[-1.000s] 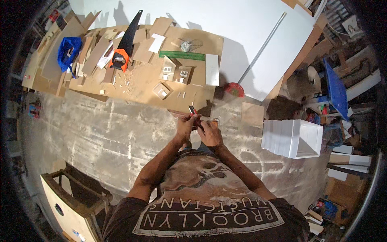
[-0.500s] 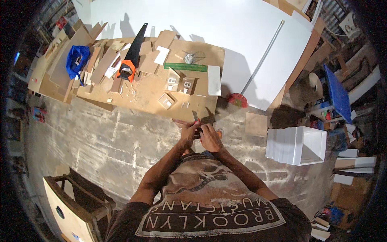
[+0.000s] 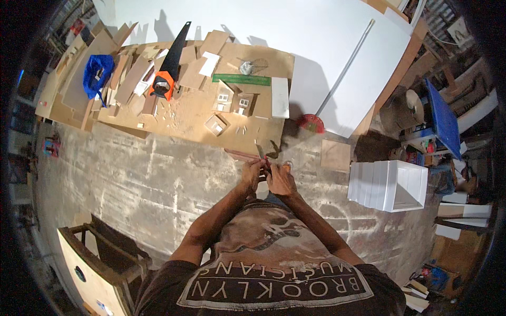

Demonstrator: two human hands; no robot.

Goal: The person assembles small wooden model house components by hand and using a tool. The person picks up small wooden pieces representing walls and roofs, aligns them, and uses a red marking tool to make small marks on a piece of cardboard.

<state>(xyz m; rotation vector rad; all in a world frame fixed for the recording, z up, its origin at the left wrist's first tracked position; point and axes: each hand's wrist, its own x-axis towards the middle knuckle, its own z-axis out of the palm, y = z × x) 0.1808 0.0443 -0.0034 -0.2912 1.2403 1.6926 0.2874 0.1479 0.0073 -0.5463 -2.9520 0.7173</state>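
Observation:
Close in front of my body, just off the workbench's near edge, my two hands meet with fingers closed. My right hand (image 3: 281, 179) grips a small red-handled knife (image 3: 266, 161), whose narrow grey blade points away from me. My left hand (image 3: 253, 173) is pinched right beside it; what its fingers hold is hidden. Beyond them on the brown workbench (image 3: 184, 138) stand two small wooden model walls with white windows (image 3: 223, 98) (image 3: 244, 103). A little open wooden box (image 3: 216, 125) sits nearer, with small wood slivers (image 3: 241, 130) beside it.
A handsaw (image 3: 162, 84) with an orange handle lies among board offcuts (image 3: 133, 84), near a blue bag (image 3: 98, 73). Behind the model walls are a green ruler (image 3: 241, 79) and a white strip (image 3: 280, 98). A red-headed long pole (image 3: 342, 73) leans right; white bins (image 3: 387, 184) stand on the floor.
Both hands have shifted slightly right, with the right hand turned a little more and the knife moving along. The bench appears slightly higher in view.

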